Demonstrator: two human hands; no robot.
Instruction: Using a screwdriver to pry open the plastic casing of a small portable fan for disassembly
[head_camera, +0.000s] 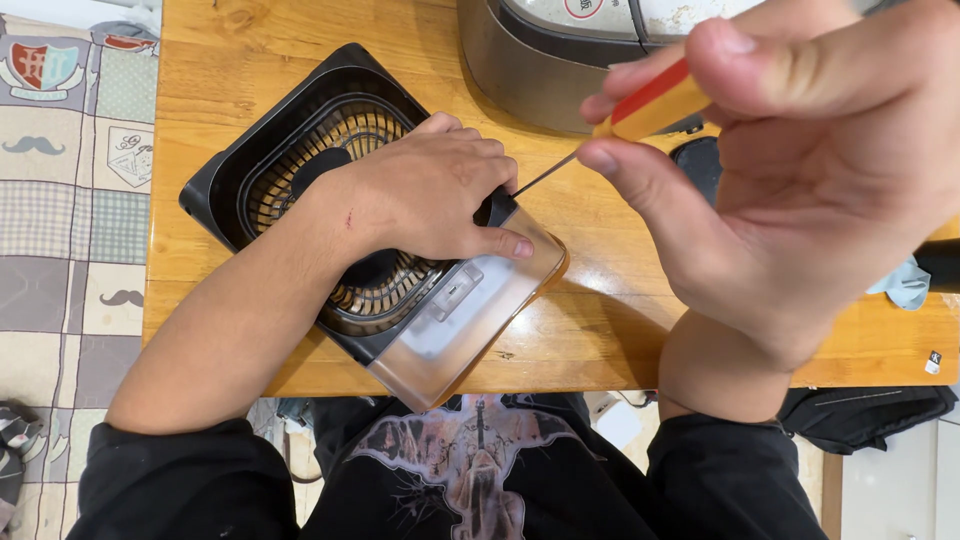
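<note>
A small black desk fan (290, 150) with a round grille and a clear tinted base lies flat on the wooden table (600, 320). My left hand (430, 190) presses down on its middle, fingers curled over the far edge and thumb on the clear base. My right hand (800, 170), close to the camera, grips a screwdriver (650, 105) with a red and yellow handle. Its thin metal shaft slants down to the fan's edge beside my left fingers.
A grey metal appliance (540, 60) with a rounded lid stands at the table's back edge. A dark object (700, 165) sits partly hidden behind my right hand. A patchwork floor mat (70, 200) lies left of the table. A black bag (870, 410) rests under the right side.
</note>
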